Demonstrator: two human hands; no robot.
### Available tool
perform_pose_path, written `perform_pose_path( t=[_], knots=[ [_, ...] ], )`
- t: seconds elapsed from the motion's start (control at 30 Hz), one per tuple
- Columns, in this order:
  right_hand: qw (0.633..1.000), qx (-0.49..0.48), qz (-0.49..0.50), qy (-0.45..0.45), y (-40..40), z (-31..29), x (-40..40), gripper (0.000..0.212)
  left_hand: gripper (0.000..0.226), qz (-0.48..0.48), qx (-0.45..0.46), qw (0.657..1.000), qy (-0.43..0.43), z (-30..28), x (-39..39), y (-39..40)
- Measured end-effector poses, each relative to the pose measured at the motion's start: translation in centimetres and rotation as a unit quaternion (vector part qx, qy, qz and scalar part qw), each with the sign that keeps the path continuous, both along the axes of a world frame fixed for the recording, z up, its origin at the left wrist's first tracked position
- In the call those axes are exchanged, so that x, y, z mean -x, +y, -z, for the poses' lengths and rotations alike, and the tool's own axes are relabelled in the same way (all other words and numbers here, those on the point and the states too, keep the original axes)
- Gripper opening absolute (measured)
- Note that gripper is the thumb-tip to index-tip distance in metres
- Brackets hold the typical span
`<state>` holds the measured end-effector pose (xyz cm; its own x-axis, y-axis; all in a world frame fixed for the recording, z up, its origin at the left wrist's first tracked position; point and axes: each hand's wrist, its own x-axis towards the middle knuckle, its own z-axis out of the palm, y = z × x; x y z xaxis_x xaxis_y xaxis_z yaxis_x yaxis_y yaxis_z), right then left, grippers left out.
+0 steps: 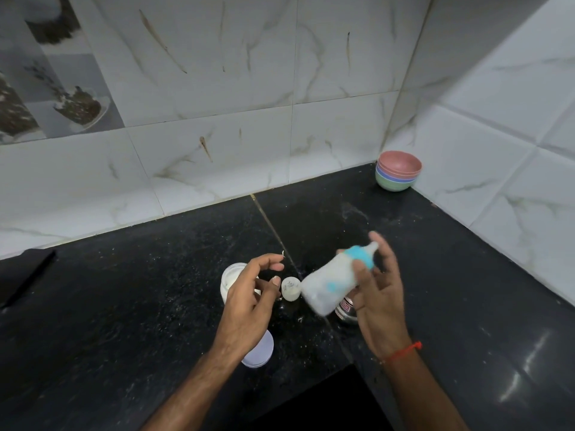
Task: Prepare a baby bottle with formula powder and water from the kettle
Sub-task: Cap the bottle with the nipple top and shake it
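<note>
My right hand (378,293) grips a baby bottle (329,283) with a blue collar and clear teat; the bottle is tilted, teat up to the right, blurred by motion, and looks milky white inside. My left hand (249,297) hovers over the black counter with curled fingers apart, holding nothing. Under it stands an open white formula jar (231,275). Its white lid (263,349) lies nearer to me, partly hidden by my left wrist. A small clear bottle cap (291,289) rests on the counter between my hands. A steel vessel (345,311) is mostly hidden behind the bottle.
Stacked coloured bowls (398,171) sit in the far right corner against the tiled walls. A dark flat object (23,275) lies at the left edge. White powder specks dot the black counter (155,290). A dark gap in the counter front (311,402) opens below my arms.
</note>
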<state>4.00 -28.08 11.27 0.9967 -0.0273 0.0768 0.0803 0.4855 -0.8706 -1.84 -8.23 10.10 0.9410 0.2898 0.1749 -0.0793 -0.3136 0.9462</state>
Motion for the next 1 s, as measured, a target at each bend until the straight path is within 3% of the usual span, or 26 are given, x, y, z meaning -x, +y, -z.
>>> perform_pose_path(
  t=[0.07,0.2,0.37,0.47,0.53,0.67,0.83,0.93,1.0],
  knots=[
    [0.998,0.038,-0.038,-0.023,0.1,0.1,0.6,0.081,0.037,-0.002,0.0,1.0,0.001,0.1,-0.2,0.0],
    [0.988,-0.106,0.102,0.054,-0.6,0.1,-1.2,0.056,0.035,-0.003,0.004,1.0,-0.001,0.0,0.0,0.0],
    [0.997,0.0,-0.07,0.037,0.8,0.1,1.2,0.086,0.035,-0.003,0.002,1.0,0.006,0.2,0.0,0.1],
    [0.988,-0.12,0.036,0.091,0.4,0.4,0.0,0.073,0.035,-0.006,0.01,1.0,0.004,0.0,0.1,0.1],
    [0.98,-0.163,0.041,0.108,0.3,0.6,-0.7,0.069,0.035,-0.003,0.013,1.0,0.005,0.0,0.2,0.1],
    [0.996,-0.048,-0.041,0.059,0.8,-0.1,0.7,0.073,0.035,-0.007,0.007,1.0,0.004,0.2,0.1,0.1],
    [0.989,-0.133,0.034,0.052,0.2,-0.4,-0.4,0.069,0.035,-0.006,0.013,1.0,0.002,0.1,0.3,0.1],
    [0.998,0.004,-0.066,0.022,0.5,-0.2,0.4,0.09,0.036,-0.001,0.009,1.0,0.003,0.3,0.3,0.0],
    [0.998,0.019,-0.065,0.01,0.6,-0.3,0.7,0.094,0.036,-0.002,0.006,1.0,0.002,0.3,0.3,0.1]
  ],
)
